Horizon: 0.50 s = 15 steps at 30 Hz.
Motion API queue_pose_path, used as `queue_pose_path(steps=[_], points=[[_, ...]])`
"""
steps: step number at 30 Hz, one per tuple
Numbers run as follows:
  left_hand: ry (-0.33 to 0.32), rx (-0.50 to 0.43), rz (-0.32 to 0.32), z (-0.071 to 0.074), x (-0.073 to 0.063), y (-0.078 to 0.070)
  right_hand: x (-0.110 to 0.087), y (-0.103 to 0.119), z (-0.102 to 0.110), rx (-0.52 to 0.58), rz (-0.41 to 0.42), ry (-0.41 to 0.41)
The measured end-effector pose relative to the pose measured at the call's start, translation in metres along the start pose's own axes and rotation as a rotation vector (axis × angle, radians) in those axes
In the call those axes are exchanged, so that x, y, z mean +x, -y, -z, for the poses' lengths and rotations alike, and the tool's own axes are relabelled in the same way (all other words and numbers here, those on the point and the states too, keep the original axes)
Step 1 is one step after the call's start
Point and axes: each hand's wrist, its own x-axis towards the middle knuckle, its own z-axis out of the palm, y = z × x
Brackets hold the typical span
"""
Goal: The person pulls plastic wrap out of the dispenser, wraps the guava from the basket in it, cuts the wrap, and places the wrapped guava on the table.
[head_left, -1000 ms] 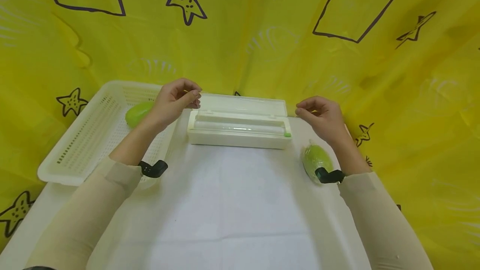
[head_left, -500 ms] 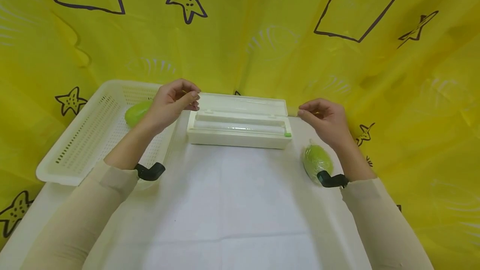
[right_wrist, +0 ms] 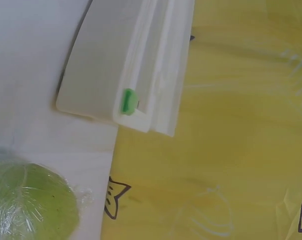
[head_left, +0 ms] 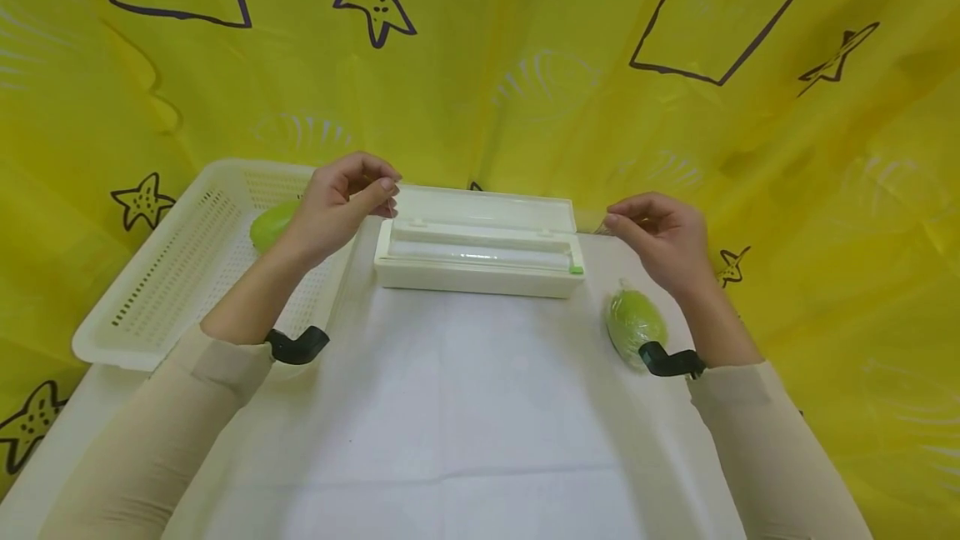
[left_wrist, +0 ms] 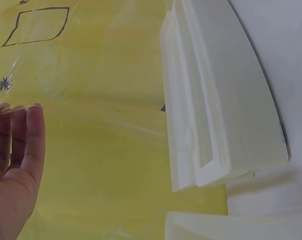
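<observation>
Clear plastic wrap (left_wrist: 14,64) shows as a faint shiny film at my left fingertips in the left wrist view. My left hand (head_left: 341,202) pinches one side of it, raised by the basket's right end. Opposite, my right hand (head_left: 663,240) has thumb and fingers pinched together on a wisp of the film, above and behind a wrapped fruit. Between and below both hands lies the white wrap dispenser (head_left: 480,281), its lid (head_left: 483,208) tipped back and a film roll (head_left: 480,252) inside. The right hand is hidden in the right wrist view.
A white perforated basket (head_left: 93,348) at left holds a smooth green oval fruit (head_left: 270,226). On the right, a film-covered green fruit (head_left: 636,319) rests on the white cloth (head_left: 450,407). A green slider (right_wrist: 128,101) sits at the dispenser's end. Behind hangs a yellow curtain (head_left: 480,65).
My right hand has shifted a little to the right, widening the gap between the hands. The left hand has drifted slightly left. Dispenser, basket and fruits stay put.
</observation>
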Motion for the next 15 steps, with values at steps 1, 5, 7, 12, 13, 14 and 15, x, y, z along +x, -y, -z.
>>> queue_pose_path(steps=[1,5,7,12,13,14,15], points=[[-0.001,0.000,-0.003,-0.0001,0.0000,-0.0007,-0.0001,0.0003,0.0004,-0.001,0.006,-0.006],[-0.001,-0.003,-0.023,-0.0001,0.0000,-0.0034,0.0004,0.0030,0.0020,-0.006,0.036,-0.030],[-0.003,-0.003,-0.031,-0.0003,0.0000,-0.0049,0.0010,0.0042,0.0028,-0.008,0.051,-0.036],[-0.005,0.009,-0.048,0.0001,-0.0008,-0.0084,0.0026,0.0057,0.0046,0.003,0.120,-0.050],[-0.003,0.012,-0.052,0.0002,-0.0010,-0.0091,0.0030,0.0054,0.0049,0.006,0.132,-0.052],[-0.003,0.014,-0.053,0.0004,-0.0013,-0.0096,0.0031,0.0057,0.0053,0.007,0.138,-0.053],[-0.003,0.014,-0.054,0.0004,-0.0017,-0.0103,0.0031,0.0059,0.0056,0.006,0.141,-0.053]])
